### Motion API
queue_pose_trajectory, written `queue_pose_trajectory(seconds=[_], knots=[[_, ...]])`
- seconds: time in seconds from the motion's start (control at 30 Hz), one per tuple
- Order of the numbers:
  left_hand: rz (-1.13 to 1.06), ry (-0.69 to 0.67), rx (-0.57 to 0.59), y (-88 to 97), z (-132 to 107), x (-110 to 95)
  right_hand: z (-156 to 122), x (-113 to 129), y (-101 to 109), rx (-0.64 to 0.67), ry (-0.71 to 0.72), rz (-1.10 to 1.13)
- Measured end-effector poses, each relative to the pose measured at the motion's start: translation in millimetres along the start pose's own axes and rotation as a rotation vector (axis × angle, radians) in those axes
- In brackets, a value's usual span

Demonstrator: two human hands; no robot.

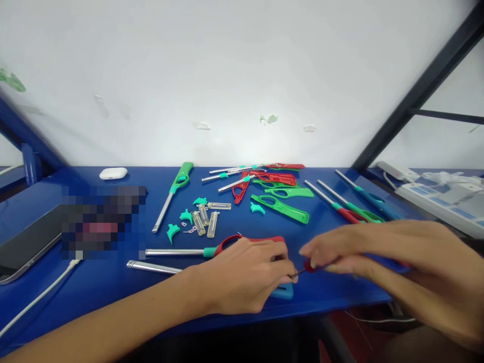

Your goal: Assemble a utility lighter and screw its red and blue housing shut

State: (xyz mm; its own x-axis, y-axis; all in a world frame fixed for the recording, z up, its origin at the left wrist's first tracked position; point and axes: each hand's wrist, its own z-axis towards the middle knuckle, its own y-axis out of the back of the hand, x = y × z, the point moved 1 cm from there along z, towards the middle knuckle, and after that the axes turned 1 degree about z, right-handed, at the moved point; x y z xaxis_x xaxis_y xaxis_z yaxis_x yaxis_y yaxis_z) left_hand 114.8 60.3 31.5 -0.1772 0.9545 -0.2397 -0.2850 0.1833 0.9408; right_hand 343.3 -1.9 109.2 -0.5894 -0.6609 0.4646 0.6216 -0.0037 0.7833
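My left hand [245, 275] is closed over a long-nosed gas lighter with a blue handle [284, 291], whose metal tube [153, 267] points left. Directly behind it lies a red-handled lighter [270, 239] with a teal collar, partly covered by my fingers. My right hand [336, 248] grips a small screwdriver [310, 265] with a red handle. Its thin shaft reaches left to the fingertips of my left hand at the end of the blue handle. The tip's exact contact is hidden.
Behind lie green handle halves [285, 209], red handle parts [278, 178], clear fuel tanks [212, 224] and teal triggers [173, 232]. A green lighter [174, 194] lies left of them, several lighters [342, 207] right. A phone [34, 242], white case [113, 173] and power strip [442, 204] flank these.
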Motion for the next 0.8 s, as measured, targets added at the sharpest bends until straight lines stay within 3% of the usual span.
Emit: queue_pose_trajectory(seconds=[0.07,0.27,0.53,0.8], knots=[[-0.011,0.012,0.003,-0.7,0,0,6,0,-3,-0.047,-0.047,-0.087],[-0.015,0.047,0.013,1.0,0,-3,12,-1,-8,-0.119,-0.111,-0.075],[-0.018,0.033,0.01,-2.1,0,-2,-10,0,-2,-0.014,0.015,-0.175],[0.017,0.046,-0.001,-2.2,-1,-3,1,-7,-4,-0.209,-0.02,-0.242]])
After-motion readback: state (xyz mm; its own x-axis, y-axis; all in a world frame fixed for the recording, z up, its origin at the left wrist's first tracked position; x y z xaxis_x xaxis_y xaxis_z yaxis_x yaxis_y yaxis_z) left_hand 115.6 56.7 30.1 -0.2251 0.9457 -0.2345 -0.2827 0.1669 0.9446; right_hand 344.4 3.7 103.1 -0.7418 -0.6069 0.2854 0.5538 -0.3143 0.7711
